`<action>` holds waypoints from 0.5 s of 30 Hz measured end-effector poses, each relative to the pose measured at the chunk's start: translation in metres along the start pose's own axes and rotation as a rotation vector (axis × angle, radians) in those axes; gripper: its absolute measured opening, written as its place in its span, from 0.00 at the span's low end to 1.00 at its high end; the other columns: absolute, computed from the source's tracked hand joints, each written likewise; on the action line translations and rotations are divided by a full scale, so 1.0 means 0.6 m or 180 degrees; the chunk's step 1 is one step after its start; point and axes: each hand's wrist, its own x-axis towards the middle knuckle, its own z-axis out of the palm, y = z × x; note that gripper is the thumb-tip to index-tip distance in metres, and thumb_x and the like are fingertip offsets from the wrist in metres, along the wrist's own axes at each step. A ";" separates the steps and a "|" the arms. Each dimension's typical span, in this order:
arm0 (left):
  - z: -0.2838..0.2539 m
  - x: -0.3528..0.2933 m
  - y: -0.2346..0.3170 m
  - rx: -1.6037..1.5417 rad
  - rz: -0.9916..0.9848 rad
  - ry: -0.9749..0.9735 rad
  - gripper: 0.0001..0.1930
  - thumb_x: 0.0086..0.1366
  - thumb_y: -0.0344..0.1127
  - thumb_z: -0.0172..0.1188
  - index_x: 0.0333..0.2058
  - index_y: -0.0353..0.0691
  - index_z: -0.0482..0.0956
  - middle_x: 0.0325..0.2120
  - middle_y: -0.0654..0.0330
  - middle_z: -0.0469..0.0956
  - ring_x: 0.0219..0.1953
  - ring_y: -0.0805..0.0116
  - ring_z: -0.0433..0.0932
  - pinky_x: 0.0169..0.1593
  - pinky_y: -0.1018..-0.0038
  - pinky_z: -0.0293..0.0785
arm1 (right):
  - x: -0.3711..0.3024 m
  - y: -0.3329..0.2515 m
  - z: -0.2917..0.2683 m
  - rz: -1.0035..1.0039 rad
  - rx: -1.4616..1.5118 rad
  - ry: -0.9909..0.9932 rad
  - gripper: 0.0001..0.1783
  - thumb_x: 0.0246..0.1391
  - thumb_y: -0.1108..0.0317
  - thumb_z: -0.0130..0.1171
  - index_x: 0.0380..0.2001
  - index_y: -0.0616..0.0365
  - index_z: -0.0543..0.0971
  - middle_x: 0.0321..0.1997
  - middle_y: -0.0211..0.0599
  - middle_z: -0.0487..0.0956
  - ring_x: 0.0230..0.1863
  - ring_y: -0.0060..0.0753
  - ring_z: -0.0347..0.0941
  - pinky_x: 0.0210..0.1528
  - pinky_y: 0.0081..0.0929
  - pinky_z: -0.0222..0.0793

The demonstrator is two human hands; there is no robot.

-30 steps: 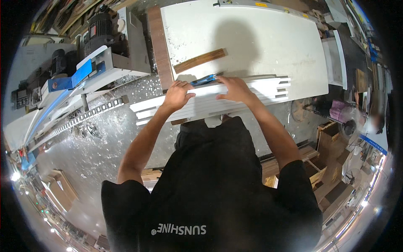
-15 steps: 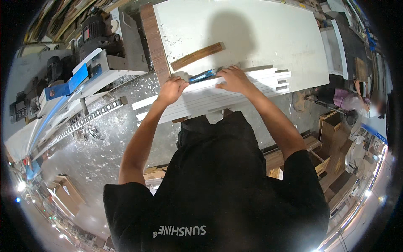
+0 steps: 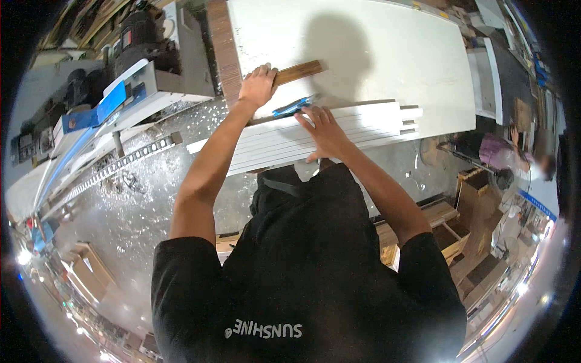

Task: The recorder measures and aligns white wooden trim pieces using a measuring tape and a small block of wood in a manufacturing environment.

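My left hand [image 3: 258, 86] has its fingers closed over the left end of a short brown wooden strip [image 3: 299, 72], which lies slanted on the white board [image 3: 417, 66]. My right hand [image 3: 325, 132] is spread open over a row of long white strips [image 3: 272, 142] laid side by side along the board's near edge, its thumb toward my body. Just beyond that row, by the right fingertips, rests a slim blue hand tool [image 3: 292, 107]; its exact kind cannot be made out.
A machine [image 3: 136, 85] with a motor and blue parts stands on the left. Pale scraps litter the grey floor [image 3: 145, 206]. An open cardboard box [image 3: 88, 272] sits lower left, wooden drawers [image 3: 451, 239] lower right. Another person [image 3: 499, 150] is at the far right.
My left hand has gone from the white strips up to the brown wooden strip's left end. My right hand has moved nearer and left, spreading over the strips, whose left ends are now more even.
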 end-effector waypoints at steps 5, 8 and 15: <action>-0.067 -0.118 -0.056 -0.0788 -0.0687 0.0539 0.26 0.74 0.46 0.61 0.63 0.38 0.77 0.55 0.43 0.78 0.61 0.41 0.76 0.65 0.50 0.77 | -0.014 -0.002 0.000 0.0111 -0.0256 -0.0133 0.83 0.27 0.41 0.90 0.84 0.41 0.50 0.85 0.54 0.52 0.86 0.68 0.44 0.85 0.74 0.36; -0.069 -0.273 -0.134 -0.1286 -0.1298 0.0831 0.27 0.77 0.46 0.56 0.66 0.34 0.74 0.54 0.36 0.79 0.59 0.33 0.76 0.63 0.46 0.74 | -0.009 -0.001 0.006 0.0176 -0.0226 -0.0355 0.81 0.31 0.46 0.89 0.85 0.42 0.50 0.83 0.55 0.52 0.85 0.69 0.45 0.85 0.74 0.34; -0.008 -0.566 -0.174 -0.2060 -0.2783 0.0885 0.31 0.85 0.54 0.44 0.71 0.35 0.71 0.61 0.32 0.76 0.67 0.33 0.72 0.69 0.50 0.69 | -0.031 0.047 0.011 0.0015 -0.0106 -0.0271 0.79 0.30 0.52 0.85 0.84 0.44 0.50 0.83 0.55 0.51 0.82 0.68 0.45 0.84 0.71 0.35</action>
